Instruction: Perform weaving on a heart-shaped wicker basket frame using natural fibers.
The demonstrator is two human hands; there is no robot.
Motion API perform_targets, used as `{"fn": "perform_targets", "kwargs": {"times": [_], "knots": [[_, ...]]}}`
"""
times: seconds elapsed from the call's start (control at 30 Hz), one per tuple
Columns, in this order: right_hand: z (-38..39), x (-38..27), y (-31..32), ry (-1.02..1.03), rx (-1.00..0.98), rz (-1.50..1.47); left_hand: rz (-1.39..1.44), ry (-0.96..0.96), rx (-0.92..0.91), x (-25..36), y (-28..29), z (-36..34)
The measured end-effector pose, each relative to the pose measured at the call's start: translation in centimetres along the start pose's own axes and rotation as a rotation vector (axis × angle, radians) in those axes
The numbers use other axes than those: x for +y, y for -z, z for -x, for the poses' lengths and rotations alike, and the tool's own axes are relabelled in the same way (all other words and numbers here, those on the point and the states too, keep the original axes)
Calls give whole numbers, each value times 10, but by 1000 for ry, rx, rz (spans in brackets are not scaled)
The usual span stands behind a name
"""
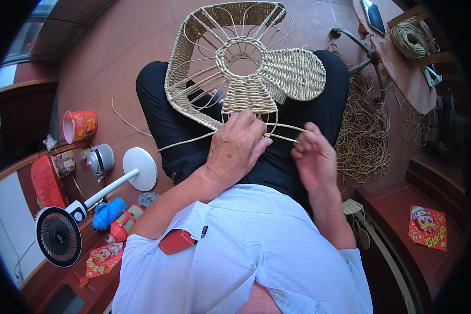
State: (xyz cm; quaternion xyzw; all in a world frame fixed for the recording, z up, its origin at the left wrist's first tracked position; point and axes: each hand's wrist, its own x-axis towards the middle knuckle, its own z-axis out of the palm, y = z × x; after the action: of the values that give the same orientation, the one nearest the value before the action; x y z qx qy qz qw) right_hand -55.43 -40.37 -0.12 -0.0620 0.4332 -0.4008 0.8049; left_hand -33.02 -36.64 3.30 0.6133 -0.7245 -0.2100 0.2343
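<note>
On my lap rests a wire-framed woven piece (245, 94) of pale straw cord, with a round ring in its middle and a curved braided band (177, 73) around its far and left sides. A rounded petal (298, 73) at its right is fully covered in weave. A nearer petal (248, 95) has weave down to my fingers and bare wire beyond. My left hand (235, 144) is closed on that petal's near edge, its fingertips partly hidden. To the right, my right hand (315, 152) pinches a straw cord (288, 126) that runs from the petal. A loose cord end (186, 141) sticks out leftward.
A heap of loose cord (363, 131) lies on the floor at the right, beside a metal chair leg (361, 47). Farther right are a cord coil (413, 37) and a phone (373, 17). At left stand a fan (58, 236), a red bucket (79, 126), a kettle (100, 159) and flasks (109, 213).
</note>
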Motion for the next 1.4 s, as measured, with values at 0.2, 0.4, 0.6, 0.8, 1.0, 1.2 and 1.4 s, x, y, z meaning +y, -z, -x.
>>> {"fn": "perform_targets", "kwargs": {"times": [0.2, 0.4, 0.6, 0.8, 1.0, 1.2, 1.4], "knots": [[15, -86, 103, 300, 74, 155, -54, -209, 108, -2, -15, -4], [49, -323, 395, 376, 531, 138, -195, -292, 128, -9, -36, -12], [268, -505, 580, 594, 1114, 254, 97, -196, 267, -10, -34, -8], [268, -510, 499, 608, 1399, 943, -50, -13, 317, -4, -28, -7], [94, -237, 188, 171, 149, 1203, 12, 83, 209, -9, -20, -10], [19, -28, 2, -67, -216, 741, 3, -32, 172, -1, -16, -4], [-30, 25, -25, -61, -189, 325, 33, 39, -12, -2, -12, -7]]}}
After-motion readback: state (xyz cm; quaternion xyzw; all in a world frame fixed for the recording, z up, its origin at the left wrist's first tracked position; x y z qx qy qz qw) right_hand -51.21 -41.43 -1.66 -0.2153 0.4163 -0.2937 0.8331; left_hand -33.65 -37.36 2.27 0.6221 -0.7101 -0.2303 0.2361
